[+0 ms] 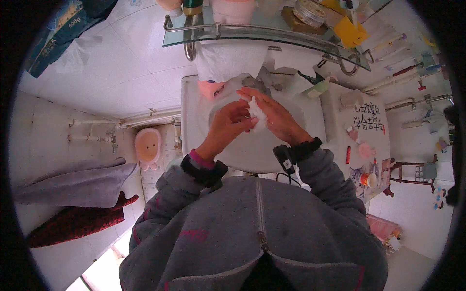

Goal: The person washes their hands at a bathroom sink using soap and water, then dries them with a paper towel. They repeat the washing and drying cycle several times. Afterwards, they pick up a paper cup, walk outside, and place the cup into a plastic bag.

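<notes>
Above the white washbasin [233,152], my two hands meet around a crumpled white tissue [258,115]. My left hand [233,119] has curled fingers, and its thumb and fingertips press on the tissue's left side. My right hand [279,115] holds the tissue against its palm, fingers stretched out towards the tap. Behind my fingers the metal tap [265,78] is partly hidden. A pink box [210,89] stands on the basin's back rim, left of the tap. At the rim's right lies a pale green container [316,89].
A glass shelf [247,33] with a metal rail crosses above the basin, carrying a pink tub [233,12]. White material [229,60] hangs below it. On the right, a covered surface [338,127] bears writing, a paper cup [368,179] and small items. Towels [80,185] hang left.
</notes>
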Available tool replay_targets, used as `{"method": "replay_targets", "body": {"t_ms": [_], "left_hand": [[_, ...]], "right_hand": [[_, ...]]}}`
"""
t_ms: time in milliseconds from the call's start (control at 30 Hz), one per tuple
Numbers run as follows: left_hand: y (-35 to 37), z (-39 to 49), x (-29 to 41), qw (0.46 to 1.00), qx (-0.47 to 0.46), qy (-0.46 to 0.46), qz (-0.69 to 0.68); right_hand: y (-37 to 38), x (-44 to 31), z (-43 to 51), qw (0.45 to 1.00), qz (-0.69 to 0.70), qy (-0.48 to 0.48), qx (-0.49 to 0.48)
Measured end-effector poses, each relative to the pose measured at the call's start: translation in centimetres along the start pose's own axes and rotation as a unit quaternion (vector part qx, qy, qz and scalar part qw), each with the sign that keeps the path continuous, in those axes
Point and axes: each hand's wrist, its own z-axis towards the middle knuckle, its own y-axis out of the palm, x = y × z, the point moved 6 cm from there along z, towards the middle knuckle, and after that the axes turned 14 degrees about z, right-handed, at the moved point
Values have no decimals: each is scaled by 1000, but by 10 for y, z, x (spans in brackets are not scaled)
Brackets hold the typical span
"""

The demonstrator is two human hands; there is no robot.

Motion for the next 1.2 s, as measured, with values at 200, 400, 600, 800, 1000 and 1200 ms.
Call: {"method": "replay_targets", "body": {"t_ms": [200,400,600,800,1000,1200], "left_hand": [[-12,3,3,997,39,-46,51],[-55,0,-14,977,143,-49,-153],[-88,-4,-37,946,210,-65,-237],[-93,-3,-55,967,222,-129,7],[-23,-3,29,953,70,147,254],[1,-2,43,963,3,128,237]], "right_hand": [[-4,-7,-21,988,-98,96,76],[-59,-18,-42,968,21,49,246],[-99,-23,-61,933,-155,18,324],[-65,-49,-58,951,-50,-55,299],[4,-70,-24,987,-12,-26,156],[6,-94,-26,984,-134,-27,113]]}}
